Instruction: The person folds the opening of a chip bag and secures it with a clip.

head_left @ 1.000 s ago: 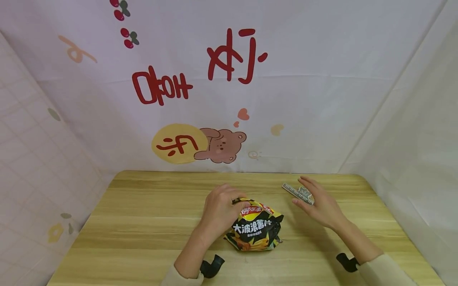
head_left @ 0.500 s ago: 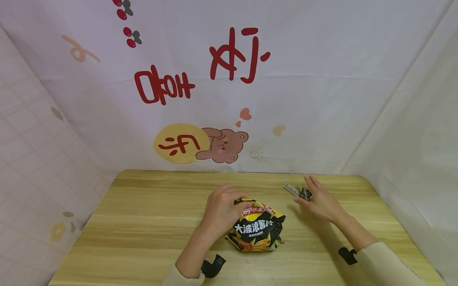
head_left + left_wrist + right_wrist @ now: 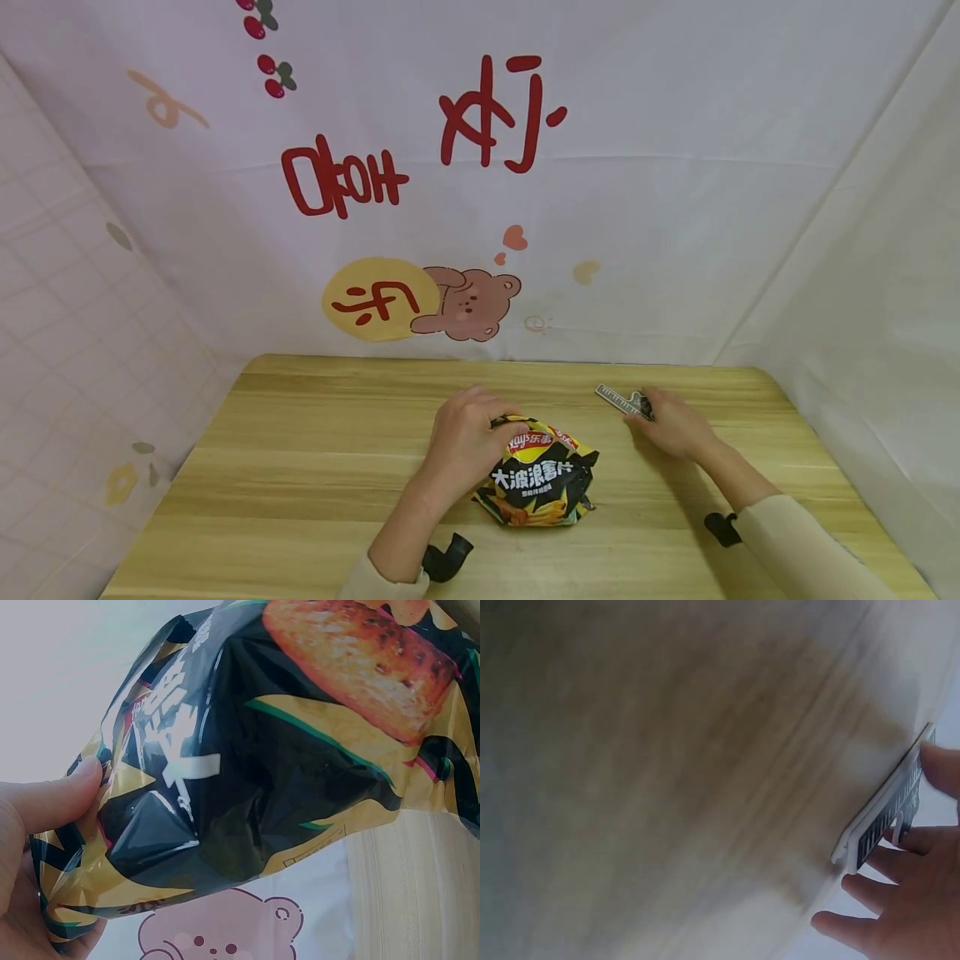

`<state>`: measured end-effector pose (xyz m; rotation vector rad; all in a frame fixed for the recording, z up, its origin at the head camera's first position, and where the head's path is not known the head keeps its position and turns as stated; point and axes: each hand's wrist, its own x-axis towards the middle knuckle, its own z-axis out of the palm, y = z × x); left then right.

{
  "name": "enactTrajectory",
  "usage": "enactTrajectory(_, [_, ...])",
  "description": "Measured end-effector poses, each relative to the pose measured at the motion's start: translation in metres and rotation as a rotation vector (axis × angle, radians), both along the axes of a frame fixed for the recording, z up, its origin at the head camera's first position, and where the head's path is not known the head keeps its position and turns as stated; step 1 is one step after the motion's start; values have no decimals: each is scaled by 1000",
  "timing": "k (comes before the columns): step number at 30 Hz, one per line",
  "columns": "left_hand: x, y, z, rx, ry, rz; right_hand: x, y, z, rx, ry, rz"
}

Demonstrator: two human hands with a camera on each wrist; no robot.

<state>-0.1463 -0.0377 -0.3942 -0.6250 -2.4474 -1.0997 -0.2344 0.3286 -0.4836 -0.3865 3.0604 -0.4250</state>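
My left hand (image 3: 467, 442) grips the upper left edge of a black and yellow bag of Lay's chips (image 3: 534, 492) that stands on the table. In the left wrist view, the thumb (image 3: 82, 780) lies on the front of the crinkled bag, with the other fingers partly hidden behind it. Farther back on the right, my right hand (image 3: 675, 425) pinches a clip with a piano-key pattern (image 3: 617, 400) at its right end. The right wrist view has the thumb over the near face of the clip (image 3: 885, 814) and the fingers along its other side.
The wooden table (image 3: 315, 467) carries a black curved piece (image 3: 448, 558) by the left sleeve and another black piece (image 3: 722, 529) by the right sleeve. White printed cloth (image 3: 637, 208) hangs behind the table and along both sides.
My right hand has come down onto the clip, its spread fingers closing on the right end. The left hand and the chip bag have stayed in place.
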Motion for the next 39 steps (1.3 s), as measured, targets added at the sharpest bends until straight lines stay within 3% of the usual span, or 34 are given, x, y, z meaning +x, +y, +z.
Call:
enactTrajectory(9, [0,0,1,-1,5,2,-2,-4,0,-16,4,-5])
enactTrajectory(25, [0,0,1,-4,16,-7,8,-13,10,33,167,32])
enactTrajectory(31, [0,0,1,-10,12,-1,13,-18,18,-30,150,28])
enactTrajectory(39, [0,1,2,-11,15,-3,23,-14,28,-191,161,57])
